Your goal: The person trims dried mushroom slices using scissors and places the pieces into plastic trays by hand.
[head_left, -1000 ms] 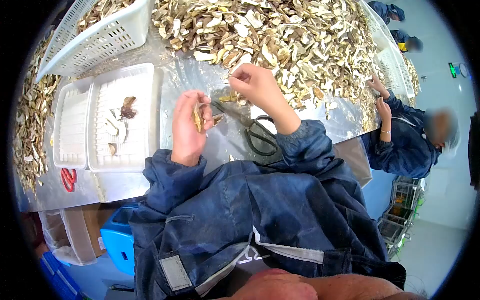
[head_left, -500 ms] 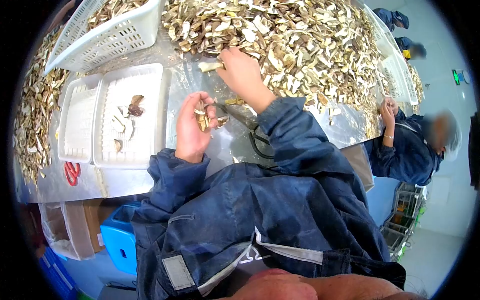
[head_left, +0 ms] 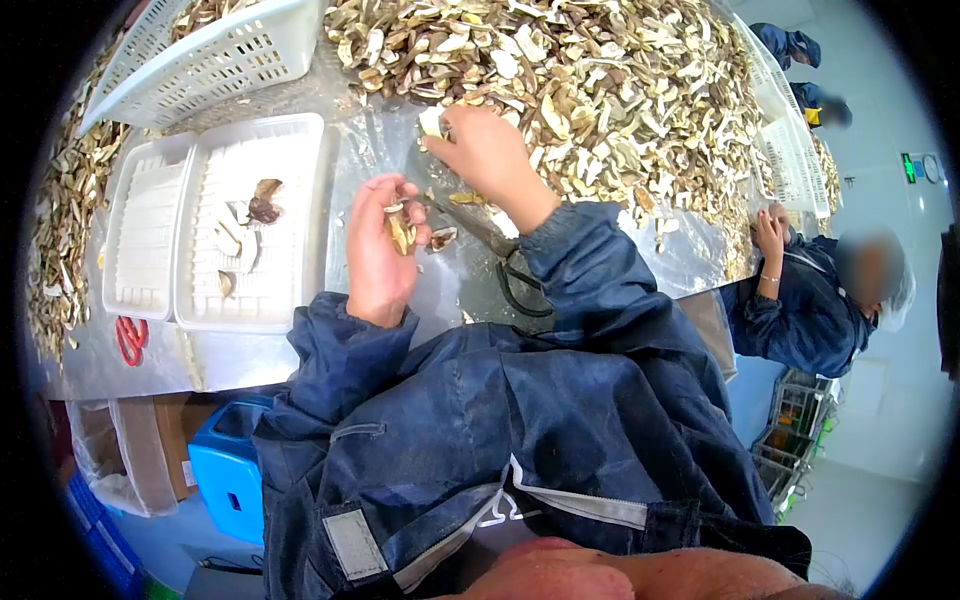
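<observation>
My left hand (head_left: 383, 250) is palm up over the metal table, its fingers curled round dried slices (head_left: 401, 230). To its upper right, my right hand (head_left: 490, 158) pinches a pale slice (head_left: 431, 122) at the near edge of a large heap of dried slices (head_left: 620, 100). Black-handled scissors (head_left: 515, 290) lie on the table, partly hidden under my right forearm. A small brown piece (head_left: 442, 238) lies beside my left fingertips. Left of my hands, a white tray (head_left: 305, 215) holds a dark piece (head_left: 265, 201) and a few pale slices (head_left: 230, 236).
A second white tray (head_left: 148, 235), a perforated basket (head_left: 215, 65) and red-handled scissors (head_left: 131, 340) are on the left. Another heap (head_left: 70, 220) lies beyond them. A co-worker (head_left: 810, 295) stands at the right. A blue stool (head_left: 225, 470) is below the table edge.
My right hand has moved left and away from me to the heap's edge and taken a pale slice. My left hand stays nearly in place, still around its slices.
</observation>
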`<state>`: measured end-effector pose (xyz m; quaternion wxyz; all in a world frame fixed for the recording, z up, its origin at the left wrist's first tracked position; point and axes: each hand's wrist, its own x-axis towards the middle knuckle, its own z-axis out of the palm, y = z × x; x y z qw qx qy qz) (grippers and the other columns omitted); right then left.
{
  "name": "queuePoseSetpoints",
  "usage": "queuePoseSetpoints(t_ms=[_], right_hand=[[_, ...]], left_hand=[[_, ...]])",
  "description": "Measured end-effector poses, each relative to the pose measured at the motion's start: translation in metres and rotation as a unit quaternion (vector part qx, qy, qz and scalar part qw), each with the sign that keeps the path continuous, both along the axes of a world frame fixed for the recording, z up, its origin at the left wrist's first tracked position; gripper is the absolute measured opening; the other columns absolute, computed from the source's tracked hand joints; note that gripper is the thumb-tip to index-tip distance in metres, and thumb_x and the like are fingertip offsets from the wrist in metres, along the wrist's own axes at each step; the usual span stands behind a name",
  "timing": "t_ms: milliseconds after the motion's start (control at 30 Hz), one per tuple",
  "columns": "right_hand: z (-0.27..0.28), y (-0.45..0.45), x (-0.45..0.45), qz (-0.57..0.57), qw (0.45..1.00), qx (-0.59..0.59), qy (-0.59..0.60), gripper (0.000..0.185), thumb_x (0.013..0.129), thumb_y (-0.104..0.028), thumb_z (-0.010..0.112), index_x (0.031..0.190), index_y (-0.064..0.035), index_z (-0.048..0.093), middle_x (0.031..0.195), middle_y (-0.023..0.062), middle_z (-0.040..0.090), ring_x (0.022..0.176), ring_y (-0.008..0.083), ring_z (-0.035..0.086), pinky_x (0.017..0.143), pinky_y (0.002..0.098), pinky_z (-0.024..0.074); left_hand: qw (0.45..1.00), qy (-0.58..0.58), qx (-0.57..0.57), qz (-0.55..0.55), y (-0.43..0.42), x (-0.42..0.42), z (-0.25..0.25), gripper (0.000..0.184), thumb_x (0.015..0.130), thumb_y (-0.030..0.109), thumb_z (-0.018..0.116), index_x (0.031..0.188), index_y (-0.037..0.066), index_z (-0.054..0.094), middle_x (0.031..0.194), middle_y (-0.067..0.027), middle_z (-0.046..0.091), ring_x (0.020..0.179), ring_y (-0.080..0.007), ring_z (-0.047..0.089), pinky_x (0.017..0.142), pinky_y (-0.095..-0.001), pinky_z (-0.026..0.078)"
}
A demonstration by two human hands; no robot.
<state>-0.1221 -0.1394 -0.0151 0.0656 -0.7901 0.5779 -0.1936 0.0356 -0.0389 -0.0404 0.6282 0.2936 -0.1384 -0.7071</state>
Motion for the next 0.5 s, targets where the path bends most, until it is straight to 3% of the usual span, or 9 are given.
queuePoseSetpoints(t_ms=[33, 167, 200, 300, 333, 433, 467, 500], right_hand=[[0.000, -0.002, 0.004, 0.001, 0.999, 0.002, 0.052, 0.030, 0.085, -0.033, 0.069, 0.094, -0.0037, 0.071, 0.083, 0.0174, 0.070, 0.079, 0.0373, 0.069, 0.070, 0.0446, 0.0543], [0.002, 0.001, -0.009, 0.012, 0.997, 0.073, -0.031, 0.041, 0.080, -0.038, 0.074, 0.091, 0.0014, 0.069, 0.079, 0.0201, 0.067, 0.075, 0.0374, 0.067, 0.068, 0.0431, 0.0528], [0.010, 0.006, -0.012, 0.013, 0.988, 0.114, -0.102, 0.042, 0.078, -0.037, 0.079, 0.094, 0.0011, 0.071, 0.077, 0.0147, 0.068, 0.068, 0.0251, 0.066, 0.064, 0.0353, 0.0515], [0.045, 0.031, -0.011, 0.058, 0.939, 0.245, -0.236, 0.041, 0.078, -0.038, 0.080, 0.097, -0.0019, 0.075, 0.081, 0.0150, 0.072, 0.074, 0.0231, 0.071, 0.065, 0.0320, 0.0526], [0.060, 0.039, -0.007, 0.116, 0.889, 0.327, -0.297, 0.036, 0.081, -0.034, 0.079, 0.100, -0.0039, 0.076, 0.078, 0.0117, 0.073, 0.074, 0.0149, 0.071, 0.064, 0.0266, 0.0509], [0.069, 0.031, 0.000, 0.129, 0.915, 0.294, -0.246, 0.031, 0.091, -0.036, 0.073, 0.104, -0.0082, 0.077, 0.070, 0.0028, 0.068, 0.063, 0.0074, 0.058, 0.054, 0.0245, 0.0416], [0.051, 0.014, 0.000, 0.118, 0.971, 0.131, -0.163, 0.024, 0.090, -0.032, 0.071, 0.095, -0.0090, 0.078, 0.072, 0.0086, 0.071, 0.063, 0.0145, 0.065, 0.054, 0.0300, 0.0469], [0.036, -0.003, 0.001, 0.095, 0.989, 0.052, -0.103, 0.023, 0.089, -0.030, 0.070, 0.092, -0.0085, 0.077, 0.073, 0.0104, 0.071, 0.064, 0.0188, 0.067, 0.055, 0.0331, 0.0489]], left_hand=[[1.000, -0.002, -0.002, -0.002, -0.001, 0.001, -0.001, 0.018, 0.104, 0.023, 0.053, 0.114, 0.009, 0.055, 0.101, -0.0050, 0.060, 0.079, -0.0135, 0.055, 0.060, -0.0271, 0.043], [1.000, -0.020, -0.002, -0.001, -0.002, 0.002, -0.005, 0.021, 0.105, 0.025, 0.052, 0.118, 0.009, 0.055, 0.102, -0.0052, 0.060, 0.080, -0.0143, 0.057, 0.062, -0.0284, 0.045], [1.000, -0.029, 0.000, -0.002, -0.001, 0.001, -0.004, 0.023, 0.105, 0.026, 0.051, 0.119, 0.009, 0.055, 0.103, -0.0053, 0.061, 0.081, -0.0146, 0.057, 0.063, -0.0289, 0.046], [0.999, -0.020, 0.042, -0.001, 0.000, -0.006, 0.007, 0.029, 0.107, 0.032, 0.046, 0.124, 0.010, 0.054, 0.107, -0.0059, 0.062, 0.086, -0.0156, 0.060, 0.065, -0.0314, 0.049], [0.998, -0.008, 0.056, 0.002, 0.001, -0.007, 0.015, 0.031, 0.107, 0.034, 0.045, 0.126, 0.011, 0.054, 0.108, -0.0060, 0.063, 0.087, -0.0158, 0.061, 0.066, -0.0320, 0.050], [0.998, 0.020, 0.066, -0.003, 0.001, -0.006, 0.026, 0.037, 0.107, 0.040, 0.043, 0.128, 0.012, 0.053, 0.112, -0.0063, 0.064, 0.088, -0.0160, 0.063, 0.068, -0.0332, 0.051], [0.998, 0.024, 0.052, -0.018, -0.001, -0.002, 0.014, 0.038, 0.107, 0.042, 0.043, 0.129, 0.012, 0.053, 0.112, -0.0063, 0.064, 0.088, -0.0159, 0.063, 0.068, -0.0334, 0.052], [0.998, 0.027, 0.039, -0.032, -0.002, 0.000, 0.006, 0.039, 0.107, 0.044, 0.043, 0.129, 0.013, 0.053, 0.113, -0.0063, 0.064, 0.087, -0.0158, 0.063, 0.068, -0.0335, 0.052]])
